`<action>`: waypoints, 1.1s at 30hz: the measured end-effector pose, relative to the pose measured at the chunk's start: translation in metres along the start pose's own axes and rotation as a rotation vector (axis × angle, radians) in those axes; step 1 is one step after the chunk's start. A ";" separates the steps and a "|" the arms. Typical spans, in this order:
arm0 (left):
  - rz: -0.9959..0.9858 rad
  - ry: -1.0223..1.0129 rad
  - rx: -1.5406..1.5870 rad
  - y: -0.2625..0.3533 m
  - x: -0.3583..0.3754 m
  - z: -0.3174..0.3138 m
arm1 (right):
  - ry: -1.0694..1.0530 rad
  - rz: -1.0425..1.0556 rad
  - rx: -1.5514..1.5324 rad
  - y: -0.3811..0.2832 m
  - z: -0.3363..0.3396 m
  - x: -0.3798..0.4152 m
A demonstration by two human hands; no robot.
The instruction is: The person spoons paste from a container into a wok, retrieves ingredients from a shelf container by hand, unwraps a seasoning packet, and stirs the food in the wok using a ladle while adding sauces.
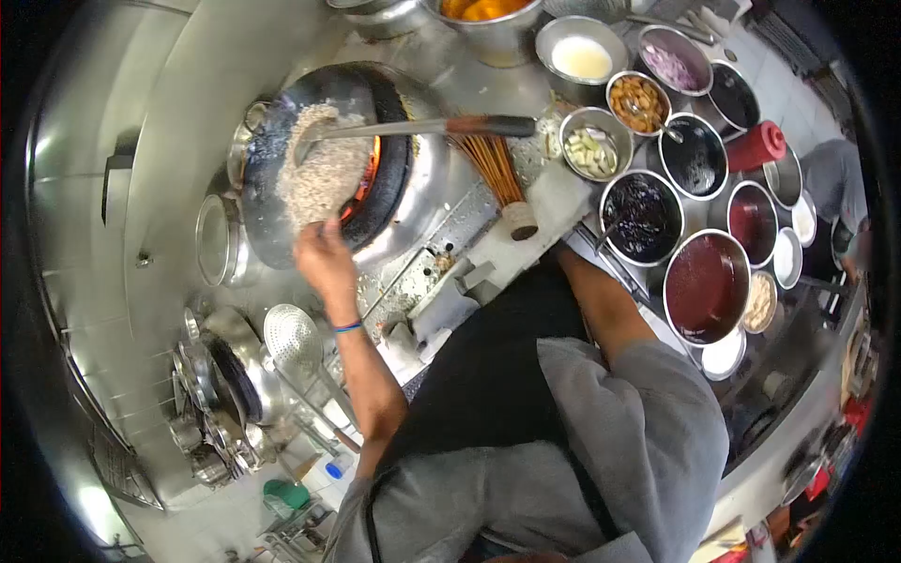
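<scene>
My left hand (325, 261), with a coloured band at its wrist, is closed at the near rim of a dark wok (266, 211). The wok sits tilted on a burner, and orange flame (360, 188) shows beside its right edge. Pale, crumbly food (324, 178) lies heaped in it. A ladle (404, 129) rests with its bowl in the food, its dark-ended handle reaching right, with no hand on it. My right forearm (605, 305) extends to the counter edge, where the hand is hidden.
A bamboo wok brush (502, 183) lies right of the burner. Several metal bowls of sauces and ingredients crowd the right, including a dark sauce (641, 218) and a red sauce (704, 289). A perforated skimmer (293, 340) and pans (221, 361) are at left. Another person's sleeve (831, 178) shows far right.
</scene>
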State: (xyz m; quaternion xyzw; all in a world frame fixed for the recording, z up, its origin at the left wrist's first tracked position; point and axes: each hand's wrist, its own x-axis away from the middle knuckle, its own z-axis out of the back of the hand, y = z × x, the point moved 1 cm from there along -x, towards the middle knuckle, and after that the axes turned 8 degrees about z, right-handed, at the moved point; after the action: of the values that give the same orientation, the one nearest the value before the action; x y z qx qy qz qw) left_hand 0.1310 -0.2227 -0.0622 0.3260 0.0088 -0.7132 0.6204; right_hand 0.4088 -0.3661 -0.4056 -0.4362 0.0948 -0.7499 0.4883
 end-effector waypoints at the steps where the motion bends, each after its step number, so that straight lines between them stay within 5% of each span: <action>1: -0.009 0.031 -0.048 -0.003 -0.009 0.007 | -0.003 0.009 -0.004 0.000 0.001 0.001; 9: 0.095 0.001 0.265 -0.001 -0.043 0.036 | -0.001 0.019 -0.011 0.012 0.011 0.002; 22: 0.169 -0.030 0.047 0.016 -0.041 0.043 | -0.005 0.023 -0.004 0.011 0.017 0.000; 33: 0.165 -0.035 0.252 0.005 -0.044 0.038 | -0.003 0.026 0.011 0.016 0.026 -0.001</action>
State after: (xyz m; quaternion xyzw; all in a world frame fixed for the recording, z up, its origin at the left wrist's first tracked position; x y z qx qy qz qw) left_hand 0.1189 -0.2011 -0.0099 0.3887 -0.1183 -0.6609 0.6310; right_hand 0.4389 -0.3655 -0.3997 -0.4332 0.0955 -0.7432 0.5008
